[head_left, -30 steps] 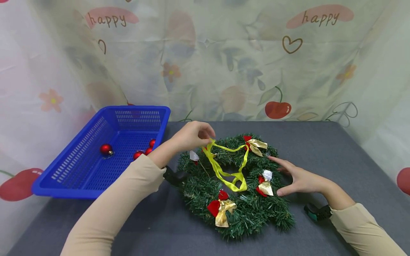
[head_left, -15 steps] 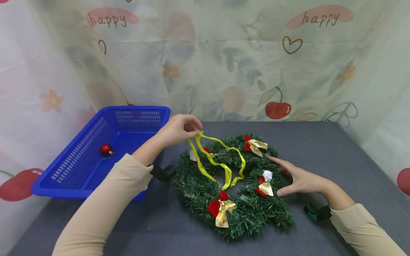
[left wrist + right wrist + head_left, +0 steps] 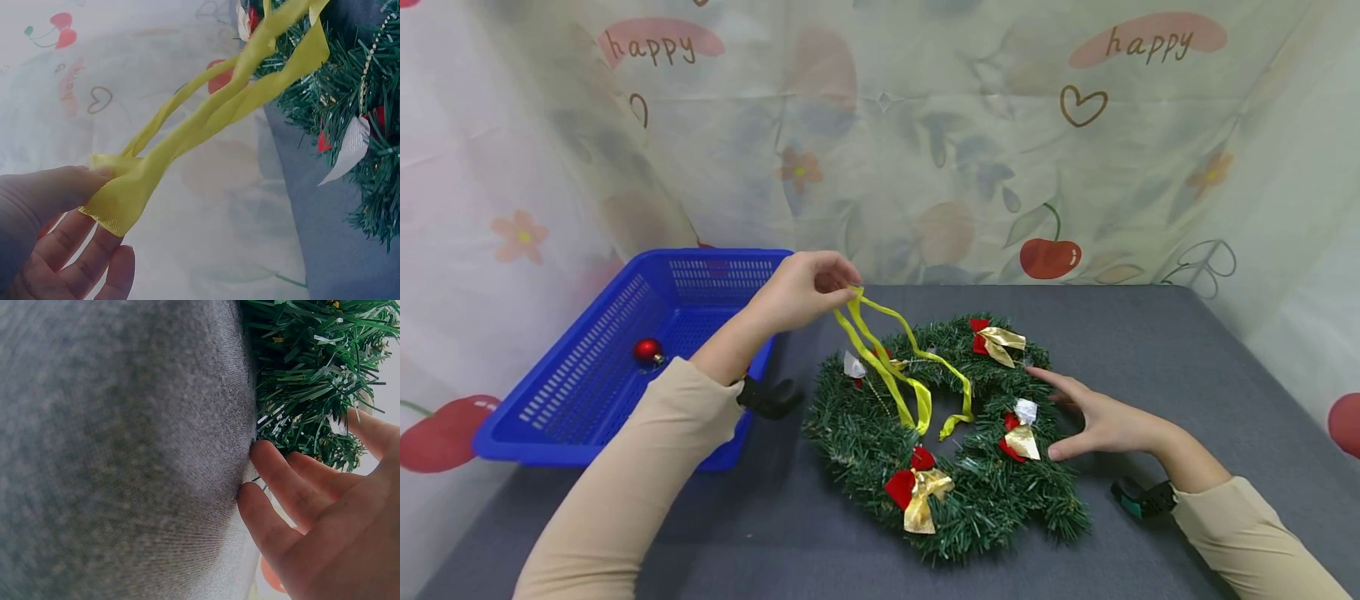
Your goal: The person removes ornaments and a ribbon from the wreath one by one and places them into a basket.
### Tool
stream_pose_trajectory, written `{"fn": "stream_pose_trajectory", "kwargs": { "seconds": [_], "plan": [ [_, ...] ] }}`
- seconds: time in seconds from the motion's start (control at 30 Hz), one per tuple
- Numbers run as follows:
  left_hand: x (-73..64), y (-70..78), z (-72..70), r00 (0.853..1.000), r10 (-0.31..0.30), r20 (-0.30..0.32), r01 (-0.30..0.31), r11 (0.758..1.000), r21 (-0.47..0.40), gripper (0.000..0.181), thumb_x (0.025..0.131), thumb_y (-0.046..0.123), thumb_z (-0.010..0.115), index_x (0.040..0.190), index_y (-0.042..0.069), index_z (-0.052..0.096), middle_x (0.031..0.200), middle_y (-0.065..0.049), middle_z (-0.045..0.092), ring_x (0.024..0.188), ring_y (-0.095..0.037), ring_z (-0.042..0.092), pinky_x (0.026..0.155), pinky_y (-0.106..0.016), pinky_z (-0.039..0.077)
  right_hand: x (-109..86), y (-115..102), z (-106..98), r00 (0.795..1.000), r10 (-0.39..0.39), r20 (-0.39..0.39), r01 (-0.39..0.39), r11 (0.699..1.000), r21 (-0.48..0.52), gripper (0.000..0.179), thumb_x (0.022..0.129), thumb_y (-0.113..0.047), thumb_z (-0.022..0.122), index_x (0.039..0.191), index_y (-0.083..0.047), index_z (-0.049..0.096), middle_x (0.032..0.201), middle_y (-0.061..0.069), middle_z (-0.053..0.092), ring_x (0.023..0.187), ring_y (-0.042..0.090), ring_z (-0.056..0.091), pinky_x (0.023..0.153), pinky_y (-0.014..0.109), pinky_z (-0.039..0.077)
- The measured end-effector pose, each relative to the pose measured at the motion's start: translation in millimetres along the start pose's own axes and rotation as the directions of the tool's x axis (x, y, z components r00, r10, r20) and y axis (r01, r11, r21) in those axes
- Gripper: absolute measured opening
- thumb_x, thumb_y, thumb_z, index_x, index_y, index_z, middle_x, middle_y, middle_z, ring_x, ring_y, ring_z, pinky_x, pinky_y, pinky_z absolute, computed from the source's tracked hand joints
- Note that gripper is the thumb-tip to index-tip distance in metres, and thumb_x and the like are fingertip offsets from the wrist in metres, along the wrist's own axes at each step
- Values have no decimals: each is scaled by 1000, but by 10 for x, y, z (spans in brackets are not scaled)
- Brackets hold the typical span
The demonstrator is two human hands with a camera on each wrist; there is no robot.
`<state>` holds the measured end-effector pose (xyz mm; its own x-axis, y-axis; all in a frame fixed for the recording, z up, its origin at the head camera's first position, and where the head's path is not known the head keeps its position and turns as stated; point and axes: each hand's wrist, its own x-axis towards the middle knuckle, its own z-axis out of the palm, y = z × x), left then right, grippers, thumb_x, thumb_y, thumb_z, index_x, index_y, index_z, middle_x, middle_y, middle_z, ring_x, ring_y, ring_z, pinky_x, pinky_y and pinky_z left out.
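Note:
A green tinsel wreath [image 3: 865,454] with red-and-gold bows [image 3: 917,498] lies on the grey table. Above its upper left side, my left hand [image 3: 801,292] pinches a yellow ribbon [image 3: 187,134] between thumb and fingers. Several strands of the ribbon hang slack from the pinch down to the wreath's centre hole, one loose end lying at the hole. At the wreath's right edge my right hand [image 3: 1108,423] rests with fingers spread, fingertips right at the green needles. In the right wrist view, the fingers [image 3: 281,478] reach under the wreath's side, close to the tabletop.
A blue plastic basket [image 3: 602,454] stands at the left, behind my left forearm. One red bauble [image 3: 647,351] shows in it; part of its inside is hidden by the arm. Grey tabletop [image 3: 1150,350] extends to the right, and a printed curtain [image 3: 880,150] hangs behind.
My left hand has moved left and up, pulling the yellow ribbon out so that its strands stretch longer from the wreath. The right hand and the wreath have stayed in place.

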<state>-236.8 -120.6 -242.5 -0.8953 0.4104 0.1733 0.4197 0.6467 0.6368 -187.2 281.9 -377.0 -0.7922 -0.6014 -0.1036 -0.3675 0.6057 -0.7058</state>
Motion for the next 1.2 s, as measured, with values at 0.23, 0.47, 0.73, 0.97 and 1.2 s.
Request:
{"fn": "stream_pose_trajectory", "kwargs": {
  "seconds": [0.23, 0.47, 0.73, 0.97, 1.2],
  "plan": [
    [-39, 3, -106, 999, -11, -32, 11, 1000, -10, 19, 90, 13, 61, 108, 7, 64, 104, -12, 66, 92, -23, 65, 81, -36, 52, -7, -22, -4, 1000, 6, -2, -6, 1000, -2, 97, 80, -25, 73, 151, -12, 9, 149, 30, 11, 128, 54, 33, 98, 67, 31],
    [-63, -6, -197, 998, -15, -69, 15, 1000, -12, 19, 91, 14, 60, 108, 7, 64, 103, -13, 66, 91, -24, 64, 81, -37, 51, -4, -10, -6, 1000, 3, -1, -3, 1000, -4, 97, 80, -25, 73, 151, -13, 8, 149, 30, 11, 128, 54, 32, 97, 67, 31],
    [-95, 24, -291, 993, -9, -120, 5, 1000, -30, 21, 91, 14, 59, 110, 5, 62, 107, -15, 65, 92, -26, 64, 81, -35, 50, -4, -10, -8, 1000, -2, 0, 2, 1000, -8, 97, 80, -25, 73, 151, -13, 8, 148, 30, 12, 128, 54, 33, 97, 67, 32],
    [-130, 54, -338, 974, -6, -227, -6, 998, -55, 18, 90, 13, 61, 107, 7, 64, 106, -12, 68, 89, -23, 66, 76, -29, 51, -3, -9, -5, 1000, 4, -2, -4, 1000, -9, 97, 80, -25, 73, 151, -13, 8, 149, 30, 12, 128, 54, 33, 97, 67, 31],
    [-175, 97, -377, 946, 5, -325, -38, 995, -93, 20, 90, 17, 62, 106, 6, 64, 106, -11, 66, 80, -6, 65, 71, -20, 48, -3, -6, 3, 1000, 9, 1, -9, 1000, 2, 96, 80, -25, 73, 151, -14, 8, 149, 30, 11, 128, 54, 32, 97, 67, 31]
  ]
}}
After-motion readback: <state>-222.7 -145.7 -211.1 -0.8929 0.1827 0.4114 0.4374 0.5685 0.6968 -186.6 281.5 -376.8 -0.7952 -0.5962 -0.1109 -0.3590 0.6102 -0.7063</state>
